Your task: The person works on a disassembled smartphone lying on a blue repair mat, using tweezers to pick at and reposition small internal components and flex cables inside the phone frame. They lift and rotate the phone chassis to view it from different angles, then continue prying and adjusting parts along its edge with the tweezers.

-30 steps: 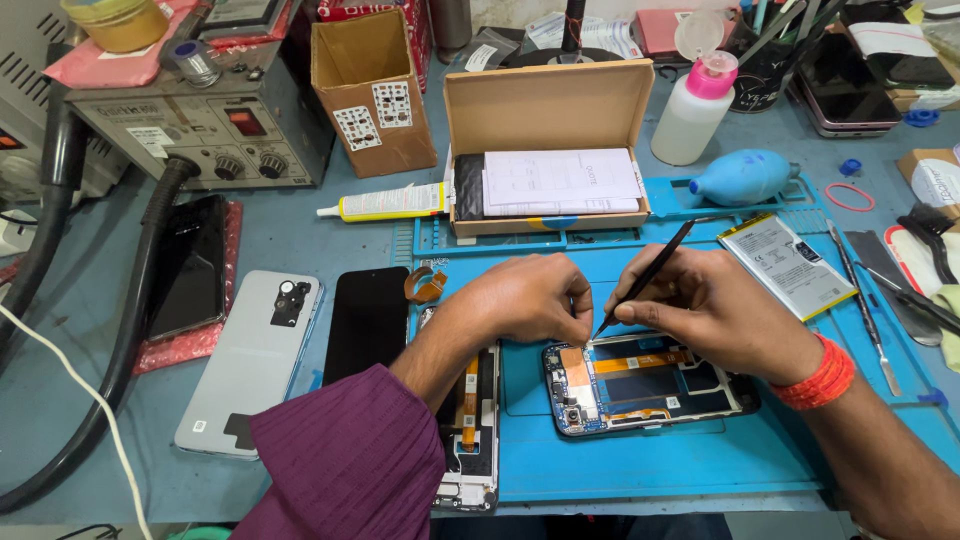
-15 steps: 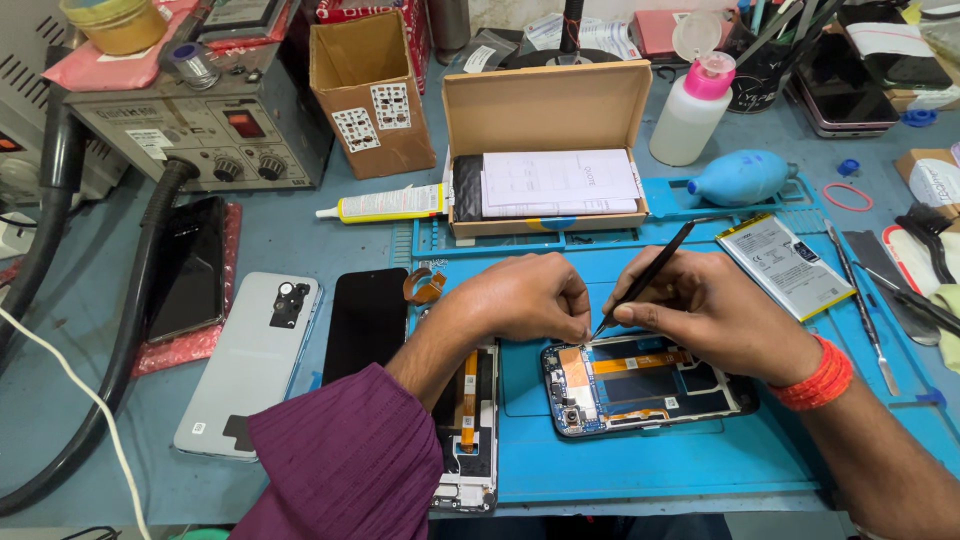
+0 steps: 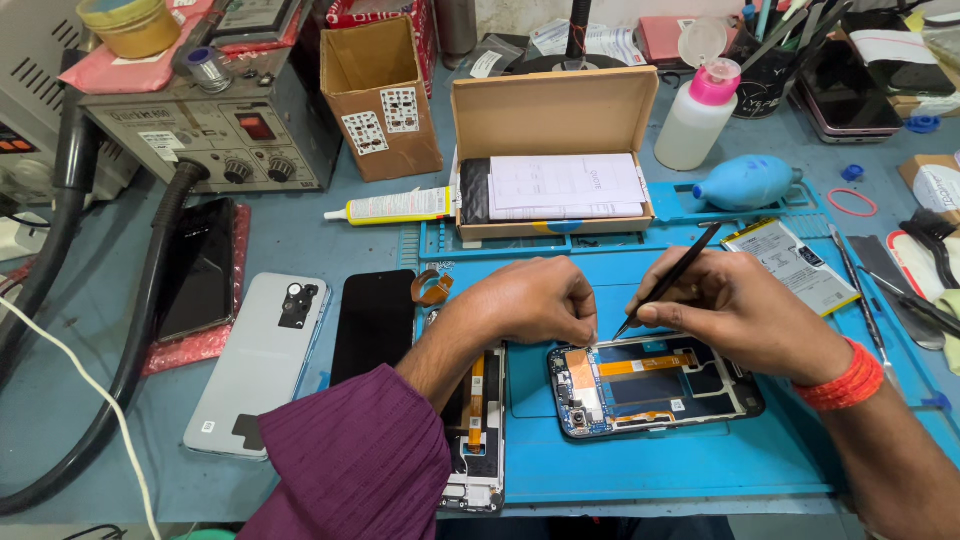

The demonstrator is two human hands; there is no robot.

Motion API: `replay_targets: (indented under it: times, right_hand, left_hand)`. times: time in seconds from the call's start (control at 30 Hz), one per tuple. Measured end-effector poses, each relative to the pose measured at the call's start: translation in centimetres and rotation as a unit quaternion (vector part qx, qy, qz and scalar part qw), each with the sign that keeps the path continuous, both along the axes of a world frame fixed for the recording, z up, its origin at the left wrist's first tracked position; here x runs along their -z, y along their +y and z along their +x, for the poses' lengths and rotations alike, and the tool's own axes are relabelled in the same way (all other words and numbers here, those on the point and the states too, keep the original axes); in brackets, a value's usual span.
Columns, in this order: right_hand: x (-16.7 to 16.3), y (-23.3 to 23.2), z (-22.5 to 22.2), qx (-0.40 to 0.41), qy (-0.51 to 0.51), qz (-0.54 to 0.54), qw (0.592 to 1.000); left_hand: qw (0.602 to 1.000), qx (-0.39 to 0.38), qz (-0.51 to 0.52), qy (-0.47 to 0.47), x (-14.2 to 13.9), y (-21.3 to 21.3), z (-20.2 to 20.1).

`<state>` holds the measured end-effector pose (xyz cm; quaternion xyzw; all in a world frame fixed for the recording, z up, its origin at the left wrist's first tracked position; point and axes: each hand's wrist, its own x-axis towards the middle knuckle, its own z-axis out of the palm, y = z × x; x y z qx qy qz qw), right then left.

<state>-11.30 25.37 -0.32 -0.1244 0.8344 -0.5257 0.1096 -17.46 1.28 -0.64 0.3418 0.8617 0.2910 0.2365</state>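
An opened phone body (image 3: 655, 388) with orange flex cables lies on the blue work mat (image 3: 640, 460). My right hand (image 3: 735, 305) grips black tweezers (image 3: 668, 280), their tip touching the phone's upper left edge. My left hand (image 3: 535, 300) is curled just left of that tip, its fingertips pinched at the phone's top corner; whether they hold a small part I cannot tell. A second phone frame (image 3: 478, 430) with a flex cable lies partly under my left forearm.
Left of the mat lie a black screen panel (image 3: 373, 325), a grey back cover (image 3: 262, 360) and a dark phone (image 3: 198, 268). Behind stand an open cardboard box (image 3: 555, 150), glue tube (image 3: 392, 207), blue air blower (image 3: 745, 183), pump bottle (image 3: 698, 112), battery (image 3: 790, 265) and rework station (image 3: 215, 135).
Both hands have stayed over the phone's upper left corner; the tweezers' tip shifted very slightly. Otherwise nothing visibly moved.
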Motion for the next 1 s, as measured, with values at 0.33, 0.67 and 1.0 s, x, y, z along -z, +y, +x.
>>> replay_targets:
  times: [0.33,0.67,1.0]
  right_hand:
    - [-0.3,0.4,0.0,0.003,0.002,0.014,1.0]
    - [0.2,0.8,0.0,0.013,-0.022,-0.02,0.999]
    - [0.1,1.1,0.1,0.032,-0.011,-0.024,0.999]
  left_hand:
    - [1.0,-0.003,0.0,-0.005,0.1,0.0,0.0]
    - [1.0,0.004,0.007,-0.007,0.4,0.0,-0.2]
    - [1.0,-0.002,0.001,-0.003,0.0,0.0,0.0]
